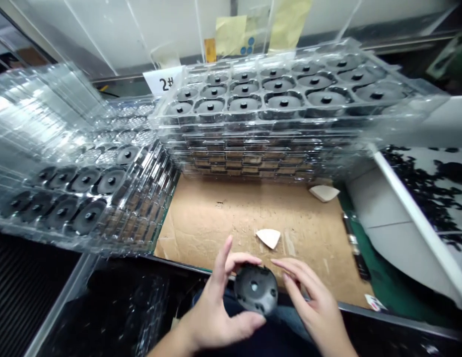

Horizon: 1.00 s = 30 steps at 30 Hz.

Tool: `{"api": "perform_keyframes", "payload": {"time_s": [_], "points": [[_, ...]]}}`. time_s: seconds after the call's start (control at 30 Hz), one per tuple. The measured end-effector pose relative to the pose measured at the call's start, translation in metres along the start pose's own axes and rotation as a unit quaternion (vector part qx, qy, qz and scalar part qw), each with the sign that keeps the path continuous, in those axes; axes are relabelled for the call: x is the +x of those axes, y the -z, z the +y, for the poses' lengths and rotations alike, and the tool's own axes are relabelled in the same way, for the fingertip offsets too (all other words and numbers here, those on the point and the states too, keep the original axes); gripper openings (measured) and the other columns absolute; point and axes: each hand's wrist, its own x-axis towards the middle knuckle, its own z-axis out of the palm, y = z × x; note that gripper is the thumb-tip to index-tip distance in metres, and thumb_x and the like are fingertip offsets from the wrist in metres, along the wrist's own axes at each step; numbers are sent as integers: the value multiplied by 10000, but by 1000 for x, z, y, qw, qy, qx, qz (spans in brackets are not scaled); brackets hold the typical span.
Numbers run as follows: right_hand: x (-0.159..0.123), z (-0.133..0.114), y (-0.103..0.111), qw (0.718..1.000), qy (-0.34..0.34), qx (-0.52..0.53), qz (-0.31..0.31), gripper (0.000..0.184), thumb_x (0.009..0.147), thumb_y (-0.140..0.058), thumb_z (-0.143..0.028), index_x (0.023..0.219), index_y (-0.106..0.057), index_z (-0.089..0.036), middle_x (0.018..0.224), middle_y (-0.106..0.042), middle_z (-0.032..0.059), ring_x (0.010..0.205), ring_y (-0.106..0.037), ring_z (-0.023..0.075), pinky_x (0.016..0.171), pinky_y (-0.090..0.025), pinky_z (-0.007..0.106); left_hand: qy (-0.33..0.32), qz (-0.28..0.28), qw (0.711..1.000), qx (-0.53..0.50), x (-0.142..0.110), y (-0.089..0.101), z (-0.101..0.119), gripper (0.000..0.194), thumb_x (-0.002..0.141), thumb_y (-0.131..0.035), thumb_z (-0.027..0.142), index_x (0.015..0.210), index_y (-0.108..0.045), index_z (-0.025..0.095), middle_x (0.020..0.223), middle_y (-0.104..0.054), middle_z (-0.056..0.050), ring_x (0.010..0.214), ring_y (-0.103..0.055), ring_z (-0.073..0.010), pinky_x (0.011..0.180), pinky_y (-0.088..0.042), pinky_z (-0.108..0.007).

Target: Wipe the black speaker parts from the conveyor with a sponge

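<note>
My left hand grips a round black plastic disc between thumb and fingers, low in the middle of the view, just in front of the bench edge. The disc's face has a small hole at its centre. My right hand is beside the disc on its right, fingers stretched out and touching its edge. Both hands hover over my lap, near the brown cardboard sheet on the bench.
A stack of clear blister trays filled with black discs stands at the back. A second stack of trays lies left. Two pale paper scraps rest on the cardboard. A white bin with small black parts is right.
</note>
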Motion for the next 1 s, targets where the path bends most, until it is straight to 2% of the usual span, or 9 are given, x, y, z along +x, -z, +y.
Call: {"api": "perform_keyframes", "payload": {"time_s": [0.07, 0.1, 0.23, 0.33, 0.43, 0.6, 0.73, 0.83, 1.0], "points": [[-6, -4, 4, 999, -31, 27, 2, 201, 849, -515, -292, 931, -681, -215, 911, -675, 62, 835, -657, 172, 655, -539, 221, -38, -12, 985, 166, 0, 1, 3, 986, 738, -672, 125, 1359, -24, 534, 1244, -509, -26, 1168, -485, -233, 1018, -325, -424], [-9, -5, 6, 998, -45, 41, 6, 194, 843, -530, -297, 930, -681, -212, 889, -677, 60, 805, -656, 165, 646, -537, 213, -52, -22, 976, 211, -1, 1, 4, 1029, 735, -661, 82, 1354, 26, 535, 1247, -503, -32, 1165, -488, -230, 1016, -331, -422], [-19, -19, 16, 987, -99, 119, 33, 167, 801, -611, -304, 924, -676, -212, 851, -667, 45, 748, -642, 152, 660, -535, 207, -65, -52, 960, 267, -2, -1, 7, 1091, 720, -662, 52, 1357, 108, 490, 1244, -499, -69, 1141, -508, -238, 995, -366, -410], [-18, -36, 24, 976, -107, 192, 9, 163, 775, -646, -281, 926, -678, -229, 829, -675, 30, 739, -648, 151, 668, -541, 208, -67, -57, 961, 262, -2, -2, 6, 1090, 714, -673, 61, 1363, 96, 479, 1240, -507, -68, 1136, -511, -237, 990, -370, -391], [-10, -54, 30, 961, -121, 237, -71, 150, 769, -650, -250, 913, -690, -247, 791, -688, 10, 728, -646, 140, 671, -532, 217, -56, -52, 971, 228, -2, -2, 5, 1041, 723, -684, 125, 1376, 56, 457, 1207, -528, -58, 1106, -526, -231, 974, -371, -376], [7, -67, 38, 901, -176, 324, -228, 138, 718, -706, -245, 855, -707, -230, 730, -694, -8, 678, -628, 111, 646, -497, 221, 53, -86, 987, 123, 0, -2, 8, 1002, 716, -691, 363, 1397, 43, 361, 1131, -565, -65, 1054, -541, -248, 957, -341, -410], [13, -69, 44, 849, -204, 394, -287, 138, 689, -724, -194, 824, -715, -224, 701, -680, -32, 652, -615, 80, 658, -476, 207, 155, -126, 978, 56, 2, -3, 12, 1153, 620, -736, 470, 1409, 82, 277, 1072, -592, -79, 1028, -554, -263, 960, -317, -418], [9, -71, 45, 826, -217, 425, -300, 72, 682, -713, -155, 735, -699, -201, 676, -660, -47, 626, -598, 57, 645, -458, 187, 193, -152, 968, 54, 3, -5, 15, 1232, 558, -779, 460, 1407, 94, 275, 1050, -609, -72, 997, -573, -262, 955, -315, -416], [-14, -65, 42, 848, -226, 432, -208, 89, 680, -718, -209, 652, -642, -171, 662, -636, -31, 614, -584, 70, 650, -456, 210, 188, -178, 960, 103, 7, -10, 14, 1120, 625, -757, 384, 1402, 47, 311, 1106, -596, -68, 1055, -547, -250, 981, -282, -398]]}}
